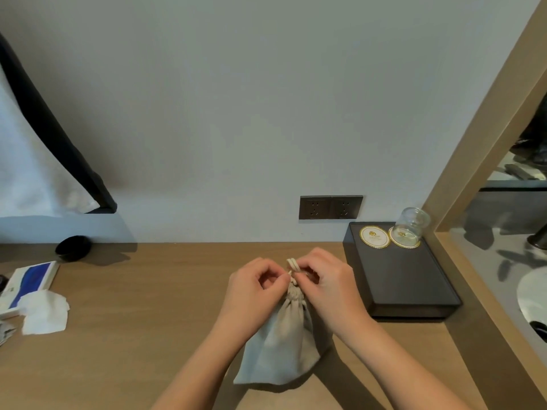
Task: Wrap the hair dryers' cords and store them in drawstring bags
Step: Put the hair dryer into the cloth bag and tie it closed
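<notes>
Head view, looking down on a wooden desk [148, 291]. At centre, a beige drawstring bag [281, 347], full-bodied, mouth already gathered tight. Directly below both sets of fingertips: the puckered neck of the bag. Long axis running from the near edge of the desk up toward the fingers and the wall beyond, leaning slightly rightward at the neck. No hair dryer in sight; probably inside the bag, judging from the bulge.

Left hand [254, 287] at the left of the neck, fingers curled, thumb and forefinger pinching one end of the cream drawstring [292, 265]. Right hand [327, 281] at the right of the neck, fingers curled, holding the looped part of the same cord just above the neck. Fingertips of the two nearly touching, cord between them. Both equally close to the neck, neither nearer.

Likely step: cinching or tying the cord. If so, a sideways pull, left and right, across the bag's axis, with the bag's weight as anchor below.

To the right of the fingers, near but apart: a dark tray [414, 294] bearing a glass [412, 224]. Beyond the fingers, on the wall: a double socket [330, 207]. Well to the left: a white tissue [44, 310].
</notes>
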Motion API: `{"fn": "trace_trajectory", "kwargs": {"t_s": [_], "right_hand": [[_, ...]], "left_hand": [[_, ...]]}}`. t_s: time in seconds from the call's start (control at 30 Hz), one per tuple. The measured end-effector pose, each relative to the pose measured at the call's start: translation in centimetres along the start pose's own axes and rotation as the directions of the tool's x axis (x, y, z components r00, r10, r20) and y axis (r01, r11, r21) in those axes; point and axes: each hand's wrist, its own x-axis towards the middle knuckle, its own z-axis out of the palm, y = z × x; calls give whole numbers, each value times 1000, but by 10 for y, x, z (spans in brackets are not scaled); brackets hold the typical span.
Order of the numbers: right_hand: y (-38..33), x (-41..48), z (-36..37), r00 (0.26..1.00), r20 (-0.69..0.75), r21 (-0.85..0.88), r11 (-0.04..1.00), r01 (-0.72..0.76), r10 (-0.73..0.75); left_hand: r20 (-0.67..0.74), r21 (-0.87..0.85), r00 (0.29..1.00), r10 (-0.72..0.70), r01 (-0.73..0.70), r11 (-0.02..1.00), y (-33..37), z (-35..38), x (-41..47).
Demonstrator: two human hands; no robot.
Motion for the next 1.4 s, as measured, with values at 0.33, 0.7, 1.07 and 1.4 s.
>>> {"fn": "trace_trajectory", "kwargs": {"t_s": [0.33, 0.7, 1.07, 1.4], "right_hand": [[10, -11, 0, 991, -126, 236, 972, -11, 42], [12, -17, 0, 990, -138, 314, 949, 6, 39], [17, -21, 1, 989, -124, 369, 929, -23, 74], [19, -21, 2, 995, -88, 370, 929, -11, 47]], "left_hand": [[314, -340, 934, -171, 279, 898, -12, 8, 1], [332, -337, 933, -138, 254, 907, -7, 12, 0], [323, -603, 918, -228, 386, 698, -6, 8, -5], [265, -654, 911, -317, 411, 635, 2, 6, 3]]}}
